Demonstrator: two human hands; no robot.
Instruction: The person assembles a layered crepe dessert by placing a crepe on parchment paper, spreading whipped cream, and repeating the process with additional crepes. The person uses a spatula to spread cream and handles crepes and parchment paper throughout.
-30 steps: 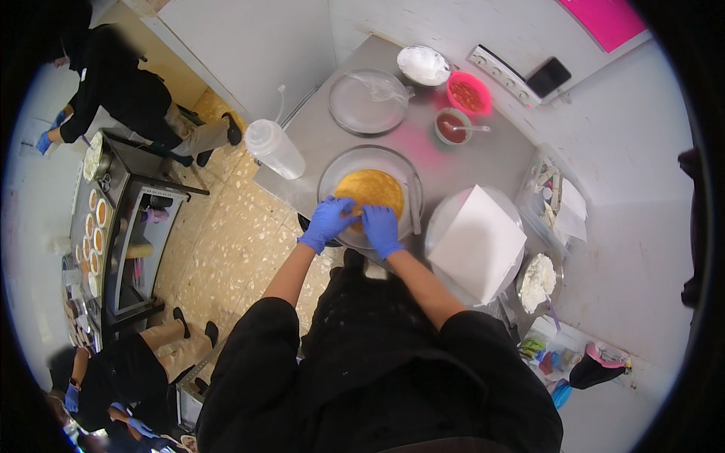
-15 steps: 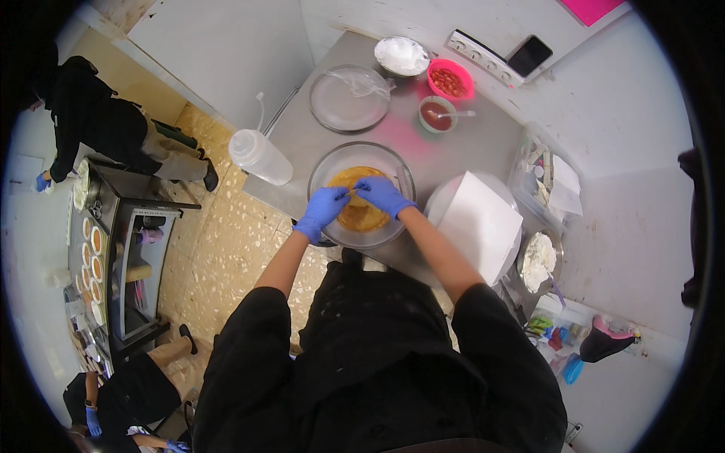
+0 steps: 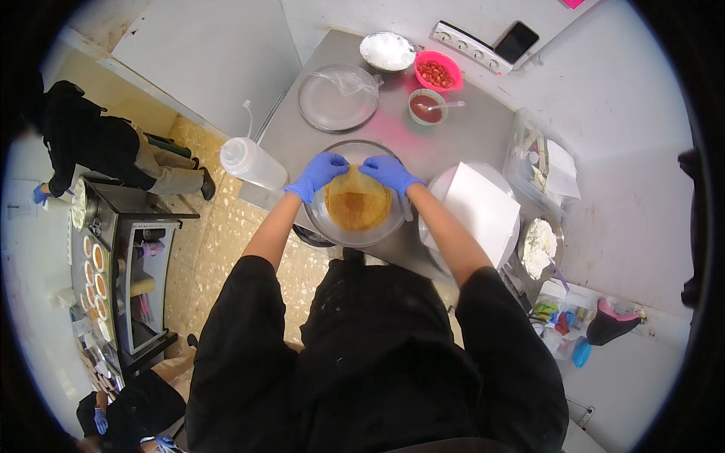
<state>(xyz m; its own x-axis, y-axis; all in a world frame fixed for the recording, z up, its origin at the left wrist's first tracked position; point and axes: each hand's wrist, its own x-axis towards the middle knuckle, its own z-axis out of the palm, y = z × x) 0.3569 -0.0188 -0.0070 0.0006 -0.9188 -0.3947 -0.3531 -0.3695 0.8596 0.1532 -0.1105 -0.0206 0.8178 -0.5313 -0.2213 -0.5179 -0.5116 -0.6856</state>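
Observation:
My left hand [image 3: 325, 170] and my right hand [image 3: 387, 172], both in blue gloves, pinch the far edge of a thin brown round sheet [image 3: 356, 181]. Between my fingers the sheet looks pale and slightly see-through, like baking paper. Its darker, golden-brown part [image 3: 359, 210] spreads toward me; whether this is one sheet or a sponge cake layer beneath it, I cannot tell. Under it lies a clear round plate [image 3: 320, 214], near the table's front edge.
Around are a clear squeeze bottle [image 3: 260, 166], a second round plate [image 3: 332, 106], a bowl of white cream [image 3: 387, 51], a pink bowl of chopped red fruit [image 3: 436, 73], red sauce with a spoon [image 3: 427, 107], and white paper [image 3: 476, 211]. At left, a person [image 3: 98, 140] works.
My hands have moved from the middle of the round to its far edge and farther apart. A brown sheet now stretches from my fingers toward me. The view has shifted slightly.

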